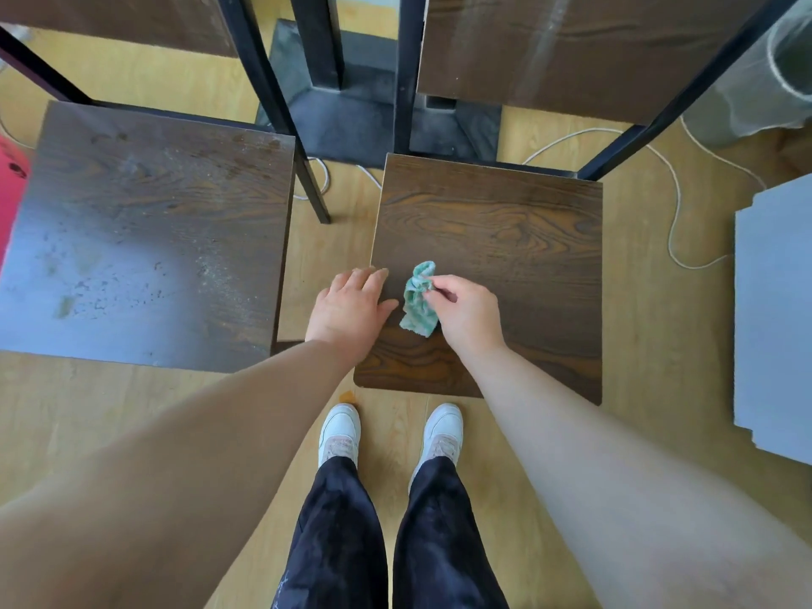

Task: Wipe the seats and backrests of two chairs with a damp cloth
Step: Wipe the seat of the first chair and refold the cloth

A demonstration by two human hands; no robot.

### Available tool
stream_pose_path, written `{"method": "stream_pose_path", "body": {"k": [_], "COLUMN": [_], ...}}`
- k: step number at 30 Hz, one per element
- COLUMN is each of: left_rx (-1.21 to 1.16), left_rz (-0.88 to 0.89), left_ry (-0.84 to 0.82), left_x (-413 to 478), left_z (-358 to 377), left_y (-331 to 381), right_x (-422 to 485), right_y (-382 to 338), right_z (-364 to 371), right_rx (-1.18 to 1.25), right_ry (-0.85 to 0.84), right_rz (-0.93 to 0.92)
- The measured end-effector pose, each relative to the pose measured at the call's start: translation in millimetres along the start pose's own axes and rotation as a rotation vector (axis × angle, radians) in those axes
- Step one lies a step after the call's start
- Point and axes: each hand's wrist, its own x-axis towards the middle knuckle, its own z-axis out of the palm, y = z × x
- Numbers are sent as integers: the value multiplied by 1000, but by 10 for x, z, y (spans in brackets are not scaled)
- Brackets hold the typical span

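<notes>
**Position.** The cloth (419,301) lies just below the centre of the frame, on the left part of the right chair seat (505,239) and near that seat's left edge. It is green and bunched into a narrow, twisted strip, with its lower end spread on the wood.

**Right hand.** The right hand (468,309) pinches the upper part of the cloth between thumb and forefinger. The remaining fingers are curled in toward the palm.

**Left hand.** The left hand (351,309) rests flat over the seat's left edge, just beside the cloth. Its fingers are straight and close together, and it holds nothing.

**Handling.** Judging by its folds, the cloth is light, soft and limp — it will keep no shape of its own. Held by a pinch at one end, it would likely trail over the surface rather than scrub it. Being damp, it should cling slightly to the wood. The better hold is probably to gather it into a flat pad under the palm and straight fingers, which spreads the pressure over a broad face.

**Surfaces.** The right chair seat shows clear wood grain. The left chair seat (145,239), at mid left, carries a pale film and scattered specks, so it probably needs firmer passes. The right backrest (571,50), at the upper right, shows a pale streak. Both are rigid panels on black frames — they should bear firm pressure.
</notes>
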Motion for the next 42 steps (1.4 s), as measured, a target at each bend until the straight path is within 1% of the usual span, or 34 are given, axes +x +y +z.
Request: {"method": "stream_pose_path", "body": {"k": [9,16,24,28,34,39,42], "left_rx": [-15,-90,-177,-183,-180,-215,-274], "left_rz": [130,111,91,67,46,-7,-57], "left_ry": [29,89,108,111,121,128,128], "left_x": [196,291,369,399,438,498,580], "left_z": [59,137,107,78,31,-81,-178], "left_y": [734,946,1086,1099,1063,1000,947], "right_x": [-45,-5,55,134,235,336,454], "right_y": [327,531,653,700,751,776,788], "right_z": [-475,-743,-942,-974,-1032,-1154,-1279], "right_rx": [60,81,121,206,440,523,560], "right_ry": [24,52,59,66,92,136,152], "right_rz": [-18,-29,-16,47,178,238,285]}}
